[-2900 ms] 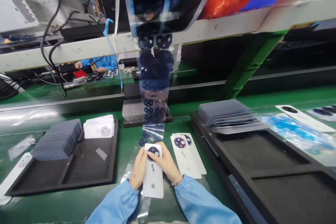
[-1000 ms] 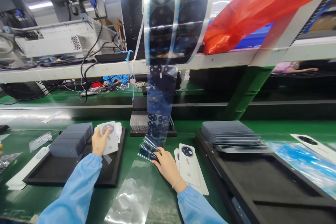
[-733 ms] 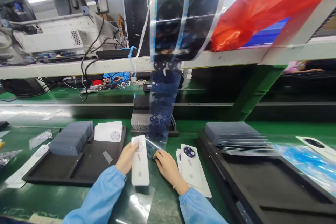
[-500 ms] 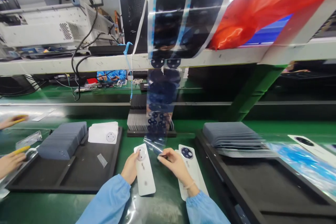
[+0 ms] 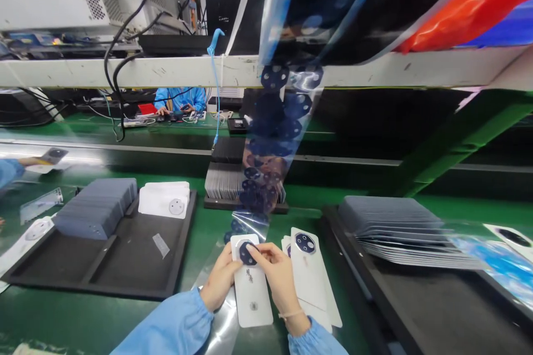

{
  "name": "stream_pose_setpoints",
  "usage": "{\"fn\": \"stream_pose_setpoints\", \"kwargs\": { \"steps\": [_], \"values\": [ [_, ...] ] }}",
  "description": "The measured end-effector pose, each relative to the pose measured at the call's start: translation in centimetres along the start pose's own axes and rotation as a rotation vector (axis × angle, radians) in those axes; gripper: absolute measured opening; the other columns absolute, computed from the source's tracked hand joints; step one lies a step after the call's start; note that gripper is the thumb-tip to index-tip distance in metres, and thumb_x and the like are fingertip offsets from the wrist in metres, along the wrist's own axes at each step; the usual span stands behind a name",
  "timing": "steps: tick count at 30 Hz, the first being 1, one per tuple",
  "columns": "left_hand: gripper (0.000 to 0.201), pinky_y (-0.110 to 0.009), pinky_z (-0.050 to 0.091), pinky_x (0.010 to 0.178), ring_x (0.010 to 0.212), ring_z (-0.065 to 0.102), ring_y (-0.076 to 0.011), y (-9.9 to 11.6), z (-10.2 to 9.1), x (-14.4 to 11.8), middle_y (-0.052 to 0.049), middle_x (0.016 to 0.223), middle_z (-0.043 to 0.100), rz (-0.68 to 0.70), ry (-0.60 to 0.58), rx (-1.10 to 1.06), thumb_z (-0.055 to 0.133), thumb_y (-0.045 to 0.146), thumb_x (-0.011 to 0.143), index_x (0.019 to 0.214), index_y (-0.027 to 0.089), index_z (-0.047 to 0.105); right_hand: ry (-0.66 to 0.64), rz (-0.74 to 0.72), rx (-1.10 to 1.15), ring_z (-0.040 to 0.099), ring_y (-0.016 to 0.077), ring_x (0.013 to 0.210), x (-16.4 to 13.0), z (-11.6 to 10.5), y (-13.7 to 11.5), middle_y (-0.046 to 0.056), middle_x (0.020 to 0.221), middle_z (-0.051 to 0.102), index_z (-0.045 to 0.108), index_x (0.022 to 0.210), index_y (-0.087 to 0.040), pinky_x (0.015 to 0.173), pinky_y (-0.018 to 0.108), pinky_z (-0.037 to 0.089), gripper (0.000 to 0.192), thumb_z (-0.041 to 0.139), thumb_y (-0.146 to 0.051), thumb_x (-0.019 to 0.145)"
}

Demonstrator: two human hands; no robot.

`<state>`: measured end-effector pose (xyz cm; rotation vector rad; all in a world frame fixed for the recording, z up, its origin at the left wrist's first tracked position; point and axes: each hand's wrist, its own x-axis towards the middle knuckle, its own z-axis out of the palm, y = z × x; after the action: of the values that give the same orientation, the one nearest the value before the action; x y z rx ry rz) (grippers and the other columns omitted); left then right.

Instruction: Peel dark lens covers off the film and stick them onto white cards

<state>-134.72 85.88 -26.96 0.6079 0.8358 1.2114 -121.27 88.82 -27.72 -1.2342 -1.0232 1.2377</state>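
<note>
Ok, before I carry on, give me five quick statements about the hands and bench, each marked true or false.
1. The left hand holds a white panel. True.
2. The right hand touches the dark disc on that panel. True.
3. The grey stack in the left-hand tray sits in its right compartment. False: it sits in the left one.
4. The film strip hangs to the left of that tray. False: it hangs to its right.
5. The loose panels by the right hand lie inside a tray. False: they lie on the green bench.
</note>
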Motion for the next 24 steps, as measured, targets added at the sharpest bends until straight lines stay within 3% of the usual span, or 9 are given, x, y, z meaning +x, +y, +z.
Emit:
{"fn": "stream_pose_setpoints", "kwargs": {
  "steps": [4,9,17,24],
  "values": [
    [0.058,-0.03,0.05,0.076,0.091,0.072,-0.025,0.06,-0.18,-0.03,-0.009,0.107,0.076,-0.004,-0.079,0.01,0.082,0.023,0.071,0.125,0.02,0.06,0.021,-0.003,-0.03,0.053,0.017,0.063,0.11,-0.17,0.44,0.001,0.065,0.063,0.07,0.068,-0.019,0.062,0.031,0.041,0.038,0.085,-0.053,0.062],
    [0.057,-0.03,0.051,0.077,0.101,0.071,-0.0272,-0.1,-0.21,-0.11,-0.01,0.112,0.075,0.037,-0.16,0.016,0.083,0.03,0.076,0.126,0.021,0.058,0.027,-0.015,-0.057,0.048,0.0158,0.061,0.11,-0.11,0.28,0.001,0.064,0.062,0.069,0.066,-0.019,0.061,0.031,0.038,0.037,0.085,-0.052,0.062],
    [0.058,-0.038,0.051,0.092,0.115,0.066,-0.0315,-0.19,-0.44,-0.22,-0.012,0.122,0.072,0.04,-0.189,0.033,0.084,0.032,0.077,0.128,0.022,0.057,0.026,-0.043,-0.084,0.042,0.0144,0.06,-0.12,-0.15,-0.34,-0.001,0.06,0.06,0.07,0.064,-0.019,0.059,0.029,0.035,0.034,0.084,-0.05,0.062],
    [0.059,-0.045,0.047,0.101,0.119,0.063,-0.0346,0.02,-0.26,-0.36,-0.014,0.127,0.069,0.022,-0.162,0.026,0.084,0.03,0.076,0.129,0.022,0.059,0.019,-0.048,-0.086,0.046,0.0149,0.059,-0.24,0.01,-0.47,0.0,0.061,0.062,0.07,0.065,-0.02,0.058,0.029,0.037,0.036,0.085,-0.053,0.062]
  ]
}}
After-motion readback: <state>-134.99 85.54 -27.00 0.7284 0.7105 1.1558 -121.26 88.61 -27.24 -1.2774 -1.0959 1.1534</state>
